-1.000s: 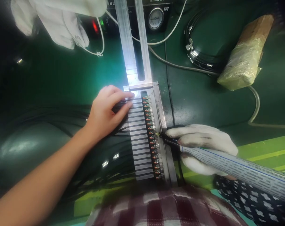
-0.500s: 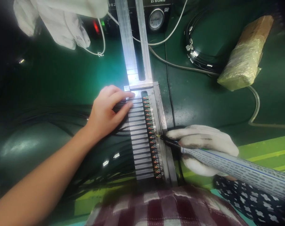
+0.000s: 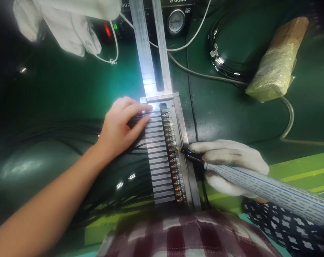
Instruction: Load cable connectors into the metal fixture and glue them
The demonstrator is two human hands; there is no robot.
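Note:
In the head view a metal fixture [image 3: 159, 166] holds a row of thin black cables in parallel slots. Their ends carry small connectors [image 3: 173, 155] with orange and green wires along the right side. My bare left hand [image 3: 123, 125] rests on the far left end of the fixture, thumb and forefinger stretched out and slightly apart over the first cables. My right hand [image 3: 231, 164], in a stained white glove, grips a marker-like pen [image 3: 247, 182] with a printed pale barrel and black neck. Its yellowish tip points at the connectors near mid-row; contact is unclear.
Behind the fixture run metal rails [image 3: 144, 53], brightly lit at the near end. A black unit with a gauge [image 3: 176, 21] stands at the back. White gloves [image 3: 68, 28] lie upper left. Coiled cables [image 3: 216, 53] and a wrapped block [image 3: 278, 60] lie right on the green mat.
The pen tip has moved slightly away from me along the connector row, carried by my right hand. My left hand keeps its place on the fixture. The whole view has shifted a little.

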